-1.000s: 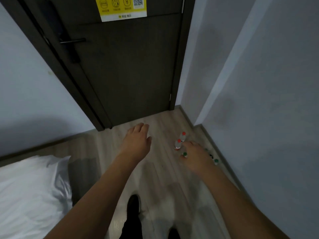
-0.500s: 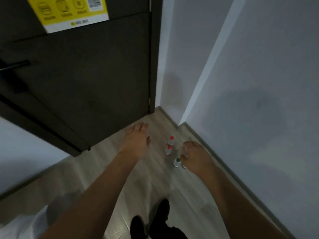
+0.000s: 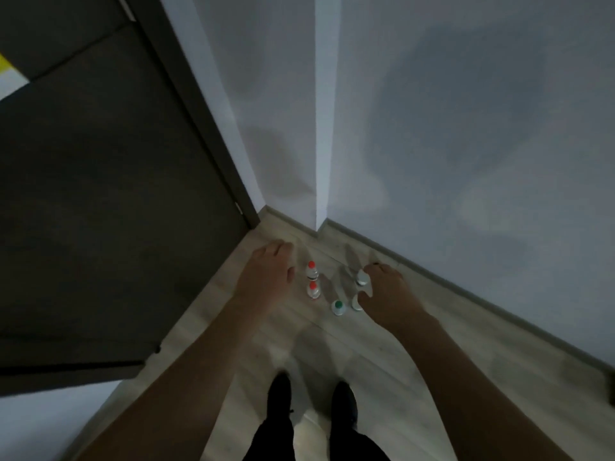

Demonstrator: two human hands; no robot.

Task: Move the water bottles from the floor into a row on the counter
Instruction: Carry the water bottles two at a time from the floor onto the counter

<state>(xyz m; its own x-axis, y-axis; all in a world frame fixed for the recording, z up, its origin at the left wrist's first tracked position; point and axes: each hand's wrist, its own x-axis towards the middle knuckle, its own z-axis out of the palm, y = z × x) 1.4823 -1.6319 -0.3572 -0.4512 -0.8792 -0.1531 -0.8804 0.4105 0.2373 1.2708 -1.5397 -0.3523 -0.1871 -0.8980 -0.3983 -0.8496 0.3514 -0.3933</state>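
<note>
**Bottles on the floor, both hands above them**

Five small bottles stand upright on the floor in the wall corner beside the door. Two red caps (image 3: pixel 311 265) (image 3: pixel 312 286) stand one behind the other, touching or nearly so. Right of them is a green cap (image 3: pixel 338 305), and further right two pale caps: one (image 3: pixel 361 278) at the tips of the right hand (image 3: pixel 387 294), the other (image 3: pixel 356 302) half hidden under its thumb side.

The right hand is spread over that pale pair with fingers curled loosely; whether it already grips either one I cannot tell, since the hand covers the contact. The left hand (image 3: pixel 266 277) hangs just left of the red caps, fingers relaxed and together, holding nothing.

No counter is in view (so the whole carry lies ahead), and I judge the task at its very start: no bottle looks lifted.

Risks from here:
- The bottles are narrow and packed close, so a finger reaching for one could tip its neighbour, and a fallen bottle could roll to the skirting (image 3: pixel 466 287) or toward the door (image 3: pixel 116 194).
- Grabbing two at once in one hand invites a slip.
- The feet (image 3: pixel 312 400) stand near the group; a step forward could kick the green cap.
</note>
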